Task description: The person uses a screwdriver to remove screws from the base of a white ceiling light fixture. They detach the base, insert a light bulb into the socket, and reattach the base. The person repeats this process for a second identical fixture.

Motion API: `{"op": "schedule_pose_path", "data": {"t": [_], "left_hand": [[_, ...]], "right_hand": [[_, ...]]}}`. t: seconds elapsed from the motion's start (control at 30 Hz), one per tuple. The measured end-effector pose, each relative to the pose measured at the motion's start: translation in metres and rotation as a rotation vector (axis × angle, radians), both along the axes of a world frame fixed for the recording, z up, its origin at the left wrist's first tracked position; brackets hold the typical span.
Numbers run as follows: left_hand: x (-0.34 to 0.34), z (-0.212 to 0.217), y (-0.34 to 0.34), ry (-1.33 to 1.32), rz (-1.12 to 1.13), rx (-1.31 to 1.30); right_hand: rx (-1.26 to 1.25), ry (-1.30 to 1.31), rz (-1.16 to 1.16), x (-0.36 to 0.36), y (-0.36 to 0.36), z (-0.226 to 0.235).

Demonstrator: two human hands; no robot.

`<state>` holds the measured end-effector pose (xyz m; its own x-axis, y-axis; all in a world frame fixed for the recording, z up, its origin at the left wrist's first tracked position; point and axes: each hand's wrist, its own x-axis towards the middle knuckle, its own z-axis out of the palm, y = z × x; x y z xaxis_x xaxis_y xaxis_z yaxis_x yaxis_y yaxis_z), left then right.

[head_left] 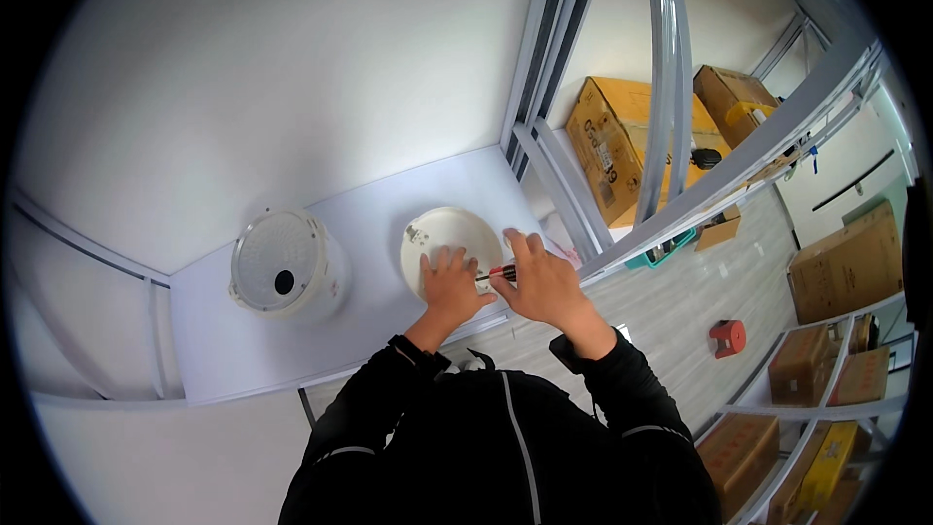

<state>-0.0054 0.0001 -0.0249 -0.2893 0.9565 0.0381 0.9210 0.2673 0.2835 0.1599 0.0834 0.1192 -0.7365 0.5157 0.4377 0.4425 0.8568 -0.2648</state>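
A white round, shallow plastic part (455, 222), like a lid or bowl, lies on the white table near its front edge. My left hand (449, 289) rests on it with the fingers spread, holding nothing. At its right rim, my right hand (546, 287) is closed round a screwdriver (508, 273) with a red and black handle. The screwdriver's thin shaft points left, toward my left hand, over the round part. Its tip lies close to my left fingers; whether it touches anything cannot be made out.
Left on the table (374, 202) stands a white cylindrical tub (333, 277) with a grey speckled inside and a dark round hole. A metal frame (583, 194) rises at the right. Beyond are a yellow carton (622, 141), a red stool (727, 337) and shelved brown boxes (802, 367).
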Motion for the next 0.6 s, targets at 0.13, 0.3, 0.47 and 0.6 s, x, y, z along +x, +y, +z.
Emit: {"op": "schedule_pose_path", "data": {"t": [0.13, 0.3, 0.47, 0.6], "left_hand": [[0.001, -0.002, -0.001, -0.008, -0.001, 0.019], [-0.001, 0.002, -0.002, -0.028, -0.002, -0.014], [0.000, -0.002, 0.000, -0.005, -0.008, 0.004], [-0.003, 0.006, 0.001, -0.026, -0.027, -0.053]], "right_hand": [[-0.149, -0.078, 0.046, -0.002, 0.006, -0.008], [-0.246, -0.346, -0.150, -0.009, -0.002, 0.009], [-0.131, 0.028, 0.111, -0.004, 0.002, -0.012], [-0.289, -0.291, -0.109, -0.009, 0.006, -0.009]]}}
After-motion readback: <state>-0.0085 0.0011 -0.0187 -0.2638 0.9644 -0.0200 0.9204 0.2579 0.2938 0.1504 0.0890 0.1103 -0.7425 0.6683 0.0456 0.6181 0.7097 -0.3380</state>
